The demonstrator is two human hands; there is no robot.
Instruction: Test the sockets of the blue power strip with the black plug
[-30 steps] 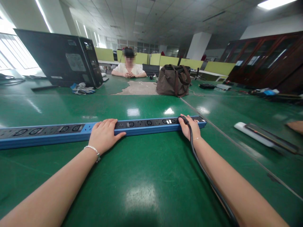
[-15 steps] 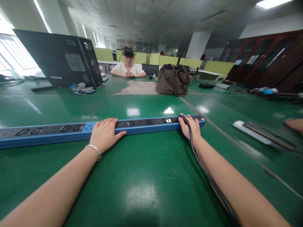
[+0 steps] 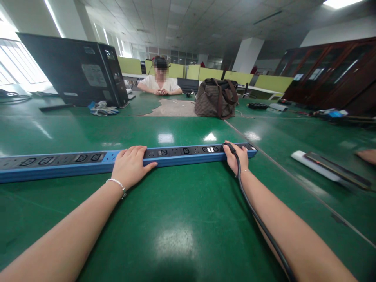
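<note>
A long blue power strip [image 3: 188, 159] with black sockets lies across the green table, running out past the left edge of the view. My left hand [image 3: 129, 164] is wrapped over its middle, fingers across the top and thumb along the front side. Close to the strip's right end, my right hand [image 3: 237, 158] grips a black plug [image 3: 229, 147] at a socket. How deep the plug sits in the socket is hidden by my fingers. From the plug a black power cord [image 3: 249, 199] runs down along my right forearm toward the bottom edge.
At the back left stand a black computer case [image 3: 73, 74] and work gloves [image 3: 102, 109]. A brown bag [image 3: 216, 98] stands at the back, near a seated person [image 3: 160, 84]. To the right lie a white and dark long object [image 3: 314, 166] and another person's hand [image 3: 367, 155].
The view has shifted very slightly. Both hands keep their places on the power strip and the plug.
</note>
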